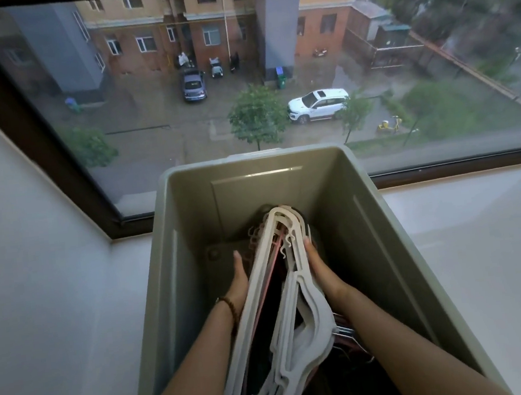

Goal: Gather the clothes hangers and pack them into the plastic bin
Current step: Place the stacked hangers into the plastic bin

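A grey-green plastic bin [379,217] stands on a white windowsill, seen from above. Inside it a bundle of white and pink clothes hangers [281,291] stands on edge, reaching from the near side toward the bin's far wall. My left hand [238,282] lies flat against the bundle's left side, fingers straight and pointing down into the bin. My right hand [320,271] presses the right side the same way. Both forearms reach into the bin. A few metal hanger hooks show beside my right wrist. The lower part of the bundle is hidden in shadow.
The white windowsill [479,240] stretches to the right of the bin and a white wall [19,252] rises at the left. A dark-framed window [57,153] stands directly behind the bin, looking down on a courtyard.
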The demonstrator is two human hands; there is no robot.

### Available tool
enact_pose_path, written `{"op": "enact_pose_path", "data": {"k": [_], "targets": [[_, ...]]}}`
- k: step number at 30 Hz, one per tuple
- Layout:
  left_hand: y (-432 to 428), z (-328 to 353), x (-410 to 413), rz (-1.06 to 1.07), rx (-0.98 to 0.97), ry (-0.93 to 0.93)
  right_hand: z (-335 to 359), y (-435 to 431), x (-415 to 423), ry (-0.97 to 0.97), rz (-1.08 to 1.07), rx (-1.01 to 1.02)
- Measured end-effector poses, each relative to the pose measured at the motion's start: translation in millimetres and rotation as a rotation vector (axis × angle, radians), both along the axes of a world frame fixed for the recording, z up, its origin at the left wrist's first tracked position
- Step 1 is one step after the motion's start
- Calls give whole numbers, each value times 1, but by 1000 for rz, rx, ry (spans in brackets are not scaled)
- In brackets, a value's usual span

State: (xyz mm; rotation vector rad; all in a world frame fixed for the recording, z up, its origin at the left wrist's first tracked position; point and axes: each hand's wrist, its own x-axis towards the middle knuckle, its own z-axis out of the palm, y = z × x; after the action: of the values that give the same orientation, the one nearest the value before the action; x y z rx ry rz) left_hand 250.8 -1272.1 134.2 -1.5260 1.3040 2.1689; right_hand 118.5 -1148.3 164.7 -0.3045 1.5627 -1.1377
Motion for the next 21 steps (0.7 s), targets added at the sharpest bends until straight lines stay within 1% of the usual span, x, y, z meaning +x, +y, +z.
{"op": "enact_pose_path", "data": {"k": [3,5,7,8,10,13,16,18,20,21], "targets": [[2,8,0,-21,-52,-28,0,4,1,6,22,-17],[8,6,1,43,-53,-57,-1,6,-1,6,32,6],[10,0,8,121,-86,-108,-4,5,-2,-4,-7,25],[12,-3,13,155,-70,-137,-7,5,-3,-25,-29,41],[13,-8,23,121,-9,-166,-5,3,-1,-42,-50,43],[18,-11,32,30,29,-108,2,1,5,-69,-6,35],[12,-7,25,27,32,-17,6,3,6,-54,3,-7],[11,-4,20,8,4,-30,6,6,5,-26,-11,-21],[13,-1,20,3,-1,-63,8,9,5,18,-84,-42],[13,2,19,-2,-14,-50,13,9,6,4,-116,-51]]}}
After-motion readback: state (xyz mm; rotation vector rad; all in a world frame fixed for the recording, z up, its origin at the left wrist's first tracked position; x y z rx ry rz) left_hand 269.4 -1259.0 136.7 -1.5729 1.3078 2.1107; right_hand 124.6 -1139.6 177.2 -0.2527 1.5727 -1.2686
